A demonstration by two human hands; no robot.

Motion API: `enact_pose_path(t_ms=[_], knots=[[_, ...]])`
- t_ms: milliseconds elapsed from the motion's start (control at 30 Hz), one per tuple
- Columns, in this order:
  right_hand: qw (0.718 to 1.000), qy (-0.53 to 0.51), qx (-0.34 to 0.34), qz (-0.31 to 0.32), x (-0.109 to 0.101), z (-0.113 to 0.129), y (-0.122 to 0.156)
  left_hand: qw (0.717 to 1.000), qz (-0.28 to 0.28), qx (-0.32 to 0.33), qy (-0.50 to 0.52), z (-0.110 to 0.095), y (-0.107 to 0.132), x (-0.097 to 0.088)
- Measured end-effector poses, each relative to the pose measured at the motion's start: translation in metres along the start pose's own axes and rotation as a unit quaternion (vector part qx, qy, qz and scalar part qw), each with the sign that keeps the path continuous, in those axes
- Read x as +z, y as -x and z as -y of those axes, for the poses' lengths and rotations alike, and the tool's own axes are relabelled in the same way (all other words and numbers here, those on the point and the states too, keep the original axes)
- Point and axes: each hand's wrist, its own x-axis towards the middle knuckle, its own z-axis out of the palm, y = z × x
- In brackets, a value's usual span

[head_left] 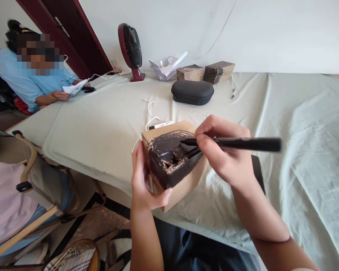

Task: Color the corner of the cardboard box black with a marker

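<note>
A brown cardboard box (186, 184), its upper face and near corner inked mostly black, is tilted above the cloth-covered table. Near that corner the board is torn, with a ragged hole. My left hand (147, 188) grips the box from the left, thumb on the near side and fingers behind. Pinched in my right hand (226, 150) is a black marker pen (251, 144), its tip at the blackened face. Fine scribbled loops edge the black area toward the far side. Part of the box is hidden behind my right hand.
A black zip case (192, 92), two cardboard boxes (219, 71), a clear plastic basket (165, 69) and a red fan (131, 51) stand farther back. Behind my box lie a white marker (161, 125) and a white cable (150, 109). A person (31, 82) holding papers sits at left.
</note>
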Motion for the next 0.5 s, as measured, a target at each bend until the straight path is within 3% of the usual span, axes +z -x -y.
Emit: enact_pose_path(t_ms=[100,300,400,500], knots=[[0.997,-0.041,0.034,0.051,-0.008,-0.007,-0.007,1.000,-0.001,-0.008,0.015,0.002,0.000,-0.003],[0.990,-0.108,0.082,0.039,-0.015,-0.011,-0.006,0.999,0.009,0.002,0.034,0.011,0.001,-0.006],[0.992,-0.123,0.025,-0.027,-0.010,-0.013,-0.001,0.998,-0.013,-0.005,0.055,0.015,0.000,-0.005],[0.991,-0.061,-0.101,-0.068,0.000,-0.015,0.004,0.994,-0.041,-0.020,0.098,0.020,-0.002,-0.004]])
